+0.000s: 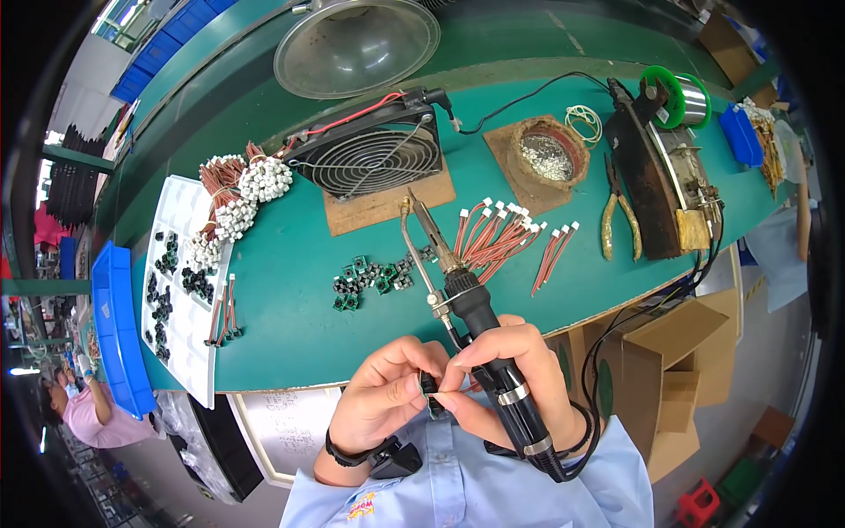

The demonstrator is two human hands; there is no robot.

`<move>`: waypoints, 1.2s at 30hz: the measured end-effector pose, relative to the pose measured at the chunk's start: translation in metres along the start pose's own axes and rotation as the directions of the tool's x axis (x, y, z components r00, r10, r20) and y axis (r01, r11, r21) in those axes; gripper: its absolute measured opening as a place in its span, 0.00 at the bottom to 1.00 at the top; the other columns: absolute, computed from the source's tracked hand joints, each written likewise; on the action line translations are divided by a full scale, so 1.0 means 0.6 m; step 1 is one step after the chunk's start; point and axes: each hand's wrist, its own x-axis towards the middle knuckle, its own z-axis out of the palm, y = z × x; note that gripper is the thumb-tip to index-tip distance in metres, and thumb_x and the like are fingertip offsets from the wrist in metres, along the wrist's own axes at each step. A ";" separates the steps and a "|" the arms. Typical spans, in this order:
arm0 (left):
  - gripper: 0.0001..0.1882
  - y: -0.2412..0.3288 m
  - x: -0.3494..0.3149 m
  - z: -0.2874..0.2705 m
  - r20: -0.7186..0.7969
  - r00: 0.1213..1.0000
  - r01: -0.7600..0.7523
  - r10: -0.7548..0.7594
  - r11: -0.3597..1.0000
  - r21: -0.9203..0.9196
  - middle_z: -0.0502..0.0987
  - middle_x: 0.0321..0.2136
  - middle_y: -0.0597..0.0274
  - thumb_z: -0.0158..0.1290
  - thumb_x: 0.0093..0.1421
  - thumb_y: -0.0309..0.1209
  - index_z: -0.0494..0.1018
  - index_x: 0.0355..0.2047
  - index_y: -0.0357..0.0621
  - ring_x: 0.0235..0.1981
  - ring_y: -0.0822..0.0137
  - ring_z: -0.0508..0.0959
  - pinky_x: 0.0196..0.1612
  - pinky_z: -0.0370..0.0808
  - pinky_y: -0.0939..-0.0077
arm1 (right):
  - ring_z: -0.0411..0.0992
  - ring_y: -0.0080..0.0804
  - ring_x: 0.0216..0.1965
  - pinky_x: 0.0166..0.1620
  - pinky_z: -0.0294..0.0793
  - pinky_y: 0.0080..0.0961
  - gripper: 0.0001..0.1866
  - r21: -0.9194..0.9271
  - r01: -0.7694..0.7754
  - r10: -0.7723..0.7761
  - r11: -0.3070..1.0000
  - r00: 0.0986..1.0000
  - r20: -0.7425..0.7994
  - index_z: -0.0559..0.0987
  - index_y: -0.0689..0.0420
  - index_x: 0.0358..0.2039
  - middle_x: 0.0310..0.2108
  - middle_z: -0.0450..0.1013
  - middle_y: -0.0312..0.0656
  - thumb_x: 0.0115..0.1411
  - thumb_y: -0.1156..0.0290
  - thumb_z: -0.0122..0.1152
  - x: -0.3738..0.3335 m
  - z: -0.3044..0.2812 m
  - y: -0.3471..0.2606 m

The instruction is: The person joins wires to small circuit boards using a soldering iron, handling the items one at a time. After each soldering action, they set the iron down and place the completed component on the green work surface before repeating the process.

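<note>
My left hand (380, 392) is closed, pinching a small black-and-green electronic part (429, 385) in front of my chest. A soldering iron (475, 312) with a thin metal feed tube lies across my right hand (537, 374), its tip pointing away over the table. The thumb and fingertip of that hand also meet at the small part, where a bit of reddish wire shows. Beyond the hands lie loose small green-and-black parts (385, 276) and a fan of red-and-brown wires with white connectors (493, 238).
A fan (374, 154) stands at the back, beside a round pot of solder bits (550, 154). Pliers (620, 211), a solder spool (682, 97) and a dark metal stand (642, 172) are right. A white tray (180, 352) and blue bin (119, 330) are left. Cardboard boxes (678, 370) stand below the table edge.
</note>
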 end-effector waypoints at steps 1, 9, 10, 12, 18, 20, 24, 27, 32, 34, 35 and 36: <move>0.08 -0.001 0.000 -0.001 -0.001 1.000 -0.006 0.006 1.000 0.001 0.68 0.33 0.61 0.48 0.62 0.31 0.67 0.37 0.39 0.36 0.71 0.67 0.39 0.63 0.79 | 0.64 0.21 0.28 0.28 0.66 0.16 0.24 -0.001 0.003 -0.003 1.000 1.000 0.002 0.66 0.55 0.40 0.25 0.74 0.33 0.45 0.81 0.67 0.000 0.000 0.000; 0.09 0.000 0.001 -0.005 0.032 1.000 0.002 -0.001 1.000 -0.025 0.68 0.35 0.59 0.48 0.62 0.32 0.67 0.38 0.39 0.39 0.67 0.69 0.42 0.66 0.75 | 0.63 0.24 0.25 0.27 0.63 0.18 0.25 -0.021 0.047 -0.048 0.999 0.999 -0.015 0.66 0.55 0.40 0.26 0.75 0.33 0.42 0.82 0.68 0.005 -0.001 0.001; 0.09 0.001 0.002 -0.001 0.031 1.000 0.001 0.000 1.000 -0.031 0.68 0.36 0.59 0.48 0.62 0.32 0.67 0.38 0.39 0.40 0.66 0.70 0.43 0.67 0.74 | 0.63 0.25 0.25 0.27 0.63 0.19 0.25 -0.028 0.047 -0.047 0.999 0.999 -0.014 0.66 0.55 0.39 0.26 0.75 0.33 0.42 0.82 0.68 0.005 -0.001 0.000; 0.09 0.001 0.001 0.000 0.031 1.000 0.002 0.000 0.999 -0.035 0.68 0.37 0.58 0.48 0.62 0.32 0.67 0.38 0.39 0.40 0.65 0.70 0.44 0.67 0.72 | 0.63 0.25 0.24 0.28 0.63 0.19 0.25 -0.033 0.046 -0.047 0.998 0.999 -0.013 0.67 0.55 0.39 0.26 0.75 0.33 0.41 0.82 0.68 0.004 0.000 0.000; 0.09 -0.005 0.000 -0.010 0.045 0.999 0.014 -0.012 0.999 -0.051 0.67 0.38 0.57 0.47 0.62 0.31 0.67 0.39 0.39 0.42 0.63 0.71 0.46 0.68 0.70 | 0.63 0.25 0.24 0.28 0.62 0.20 0.25 -0.012 0.039 -0.039 0.999 0.999 -0.025 0.67 0.55 0.39 0.26 0.75 0.33 0.41 0.82 0.68 0.000 -0.001 0.004; 0.09 -0.006 -0.001 -0.011 0.042 0.999 0.016 -0.014 0.999 -0.049 0.67 0.38 0.57 0.47 0.63 0.31 0.67 0.39 0.39 0.42 0.63 0.71 0.45 0.68 0.70 | 0.63 0.25 0.24 0.28 0.62 0.20 0.25 -0.012 0.038 -0.039 0.999 0.999 -0.024 0.67 0.55 0.39 0.26 0.75 0.33 0.41 0.82 0.68 0.000 -0.001 0.004; 0.09 -0.006 0.000 -0.011 0.042 0.999 0.000 0.000 1.000 -0.019 0.67 0.38 0.57 0.47 0.63 0.31 0.67 0.39 0.39 0.42 0.63 0.71 0.45 0.68 0.71 | 0.64 0.25 0.24 0.28 0.63 0.20 0.25 -0.031 0.054 -0.055 0.998 0.998 -0.024 0.67 0.55 0.39 0.26 0.75 0.33 0.41 0.82 0.68 0.003 -0.003 0.003; 0.09 -0.006 0.002 -0.011 0.059 0.998 0.000 0.002 0.999 -0.032 0.67 0.38 0.57 0.47 0.63 0.32 0.67 0.39 0.39 0.42 0.64 0.71 0.45 0.68 0.72 | 0.64 0.26 0.24 0.28 0.63 0.20 0.25 -0.026 0.058 -0.059 0.998 0.998 -0.036 0.67 0.55 0.39 0.26 0.75 0.32 0.40 0.81 0.69 0.002 -0.002 0.006; 0.10 -0.006 0.005 -0.007 0.053 0.999 0.003 -0.001 0.999 -0.045 0.67 0.38 0.56 0.47 0.63 0.32 0.66 0.39 0.39 0.42 0.63 0.71 0.46 0.68 0.71 | 0.64 0.26 0.24 0.28 0.64 0.20 0.25 -0.025 0.048 -0.048 0.999 0.998 -0.031 0.67 0.55 0.39 0.26 0.75 0.32 0.40 0.81 0.69 0.002 -0.005 0.006; 0.10 -0.008 0.003 -0.014 0.062 0.998 0.011 -0.007 0.998 -0.058 0.67 0.38 0.56 0.47 0.63 0.32 0.66 0.39 0.38 0.43 0.61 0.71 0.47 0.69 0.69 | 0.64 0.26 0.24 0.28 0.64 0.20 0.25 -0.029 0.051 -0.052 0.998 0.998 -0.028 0.67 0.55 0.39 0.26 0.75 0.32 0.40 0.81 0.69 0.002 -0.006 0.006; 0.10 -0.008 0.002 -0.016 0.066 0.998 0.014 -0.010 0.998 -0.065 0.67 0.38 0.55 0.47 0.63 0.32 0.66 0.39 0.38 0.43 0.61 0.71 0.47 0.69 0.68 | 0.63 0.26 0.24 0.28 0.64 0.20 0.25 -0.032 0.053 -0.054 0.998 0.998 -0.026 0.67 0.55 0.39 0.26 0.75 0.32 0.40 0.81 0.69 0.002 -0.006 0.006; 0.10 -0.008 0.002 -0.016 0.066 0.998 0.016 -0.011 0.998 -0.065 0.67 0.38 0.55 0.47 0.63 0.32 0.66 0.39 0.38 0.43 0.61 0.71 0.47 0.69 0.68 | 0.63 0.26 0.24 0.28 0.64 0.20 0.25 -0.031 0.052 -0.053 0.998 0.998 -0.027 0.67 0.55 0.39 0.26 0.75 0.32 0.40 0.81 0.69 0.002 -0.006 0.005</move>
